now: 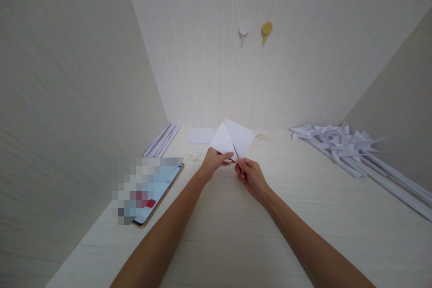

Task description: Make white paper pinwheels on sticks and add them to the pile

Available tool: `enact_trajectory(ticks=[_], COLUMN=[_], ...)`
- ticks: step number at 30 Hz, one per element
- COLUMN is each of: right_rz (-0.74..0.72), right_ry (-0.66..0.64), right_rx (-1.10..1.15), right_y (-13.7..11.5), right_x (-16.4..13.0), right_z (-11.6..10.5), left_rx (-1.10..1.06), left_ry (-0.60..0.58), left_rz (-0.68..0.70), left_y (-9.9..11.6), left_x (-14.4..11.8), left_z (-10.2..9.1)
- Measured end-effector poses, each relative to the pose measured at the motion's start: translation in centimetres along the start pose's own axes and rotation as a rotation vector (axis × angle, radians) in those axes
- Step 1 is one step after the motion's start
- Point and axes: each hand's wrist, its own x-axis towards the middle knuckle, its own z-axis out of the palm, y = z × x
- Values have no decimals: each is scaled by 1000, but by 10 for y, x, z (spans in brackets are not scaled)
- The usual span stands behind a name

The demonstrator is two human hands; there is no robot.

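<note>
Pale wooden desk [236, 234] boxed in by three cream walls gives you bare room nearest you, with the phone [155, 193] lying flat to the left of the folded paper [232, 139]. You hold that paper above the desk's middle, left hand [212, 164] pinching its lower edge, right hand [251, 175] closed on a thin dark tool, seemingly scissors, at the fold. Beyond the paper lies a flat sheet [200, 135], paper sticks [162, 140] to its left, pinwheels [340, 141] crowd its right, and two hooks [255, 29] hang above.
</note>
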Motion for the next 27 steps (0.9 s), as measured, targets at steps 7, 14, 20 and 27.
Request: enact_trajectory(ticks=[7,14,20,27], right_rz=[-14,-7,-3,-26], right_ry=[-1,-4,-27,-68], right_rx=[-19,-30,-82,-167], right_y=[1,0,1,4], right_x=[1,0,-1,-1], right_z=[-1,-1,-1,-3], left_rx=[-14,-40,-69,64], left_ry=[-12,-17,123,167], left_rz=[2,-20,50,72], left_y=[-2,2,16,24], left_x=[2,2,9,11], left_z=[-1,-8,-31,-45])
